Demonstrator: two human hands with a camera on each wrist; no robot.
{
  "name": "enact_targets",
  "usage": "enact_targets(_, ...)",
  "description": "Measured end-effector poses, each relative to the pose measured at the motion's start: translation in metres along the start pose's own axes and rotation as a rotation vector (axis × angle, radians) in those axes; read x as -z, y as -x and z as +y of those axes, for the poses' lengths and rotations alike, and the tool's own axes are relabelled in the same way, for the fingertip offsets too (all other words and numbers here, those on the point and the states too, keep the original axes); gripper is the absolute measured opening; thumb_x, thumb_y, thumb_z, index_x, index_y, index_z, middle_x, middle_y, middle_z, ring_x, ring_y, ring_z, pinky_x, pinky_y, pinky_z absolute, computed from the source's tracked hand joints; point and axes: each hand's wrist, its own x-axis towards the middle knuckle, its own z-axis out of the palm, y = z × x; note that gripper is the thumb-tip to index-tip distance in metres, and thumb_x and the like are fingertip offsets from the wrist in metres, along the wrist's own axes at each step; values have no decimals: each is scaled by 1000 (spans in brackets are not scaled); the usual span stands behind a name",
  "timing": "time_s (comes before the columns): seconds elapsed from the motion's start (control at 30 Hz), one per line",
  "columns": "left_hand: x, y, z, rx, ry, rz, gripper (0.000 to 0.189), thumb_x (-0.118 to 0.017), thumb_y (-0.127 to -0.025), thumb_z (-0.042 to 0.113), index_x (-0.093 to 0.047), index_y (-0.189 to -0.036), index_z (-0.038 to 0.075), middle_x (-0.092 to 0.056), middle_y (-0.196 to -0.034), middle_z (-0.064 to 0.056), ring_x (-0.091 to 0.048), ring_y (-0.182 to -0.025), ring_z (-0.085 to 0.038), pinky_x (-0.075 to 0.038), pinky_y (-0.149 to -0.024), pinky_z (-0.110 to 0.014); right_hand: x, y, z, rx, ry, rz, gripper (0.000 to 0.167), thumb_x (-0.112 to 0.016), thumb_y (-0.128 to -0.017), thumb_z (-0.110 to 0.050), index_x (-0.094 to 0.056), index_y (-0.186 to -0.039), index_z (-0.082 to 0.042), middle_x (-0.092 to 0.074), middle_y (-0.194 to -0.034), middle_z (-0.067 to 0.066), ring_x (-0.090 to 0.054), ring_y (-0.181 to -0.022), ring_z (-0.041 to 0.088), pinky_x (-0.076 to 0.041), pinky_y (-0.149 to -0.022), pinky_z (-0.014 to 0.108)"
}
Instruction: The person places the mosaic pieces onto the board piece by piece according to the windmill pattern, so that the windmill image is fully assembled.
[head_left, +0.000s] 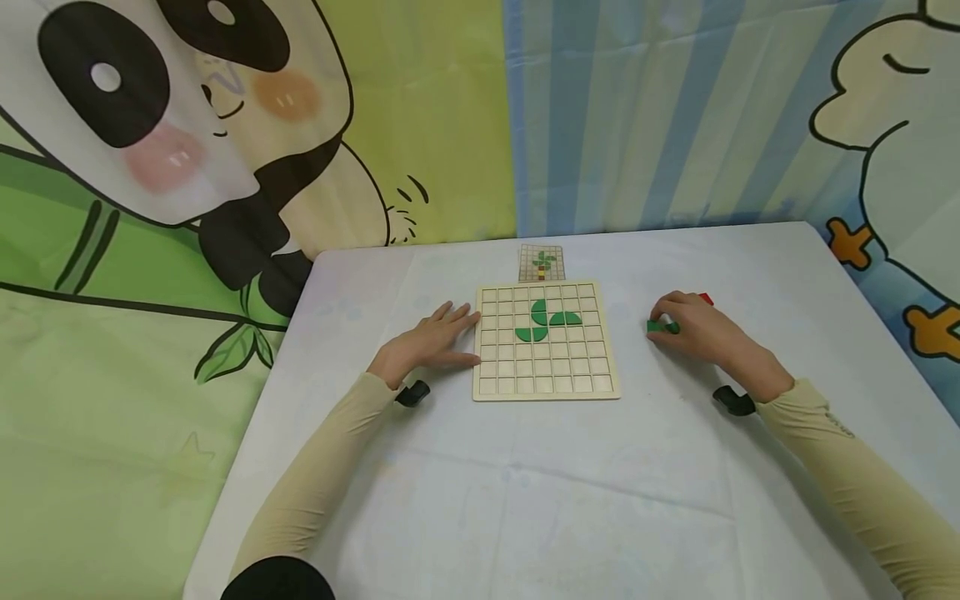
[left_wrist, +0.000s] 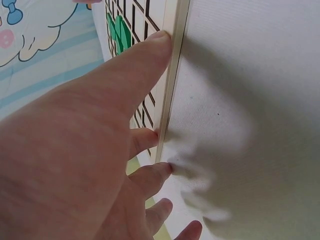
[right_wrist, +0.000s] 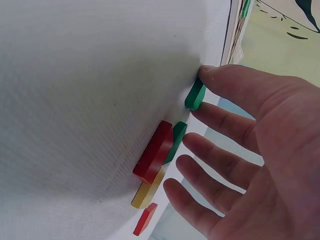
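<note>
A square wooden grid board lies on the table with several green quarter-round pieces set in its cells. My left hand has its fingers spread, the thumb and index fingertips at the board's left edge; the left wrist view shows the thumb on the rim. To the right of the board, my right hand pinches a small green block between thumb and index finger, low over the cloth. Its other fingers extend beside a second green block, a red block and a yellow block.
A small pattern card with a green, red and yellow figure lies just behind the board. Another red block lies past the yellow one. The white-covered table meets a cartoon-printed curtain at the back.
</note>
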Motion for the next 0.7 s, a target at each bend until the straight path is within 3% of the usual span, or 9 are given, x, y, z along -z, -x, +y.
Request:
enact_targets(0.43,0,0,0,-4,3,4,92,-59,-93,64,-15,-163,24,-7,-171,-6,5,-158,-33,-13,-126,-57,1,-4,-5,14,4,13,25,-77,-88,-20,-69,-104,-3,-64,-120,19,-58,-110,37,-52,-86,49)
enact_targets(0.7,1,1,1,-7,7,-1,92,-59,-93,64,-15,-163,24,-6,-171,-6,5,-158,-33,-14,-125,-59,5,-12,-19,46,-2,8,24,-78,-88,-19,-69,-104,-3,-64,-119,19,-58,-111,40,-51,-93,52)
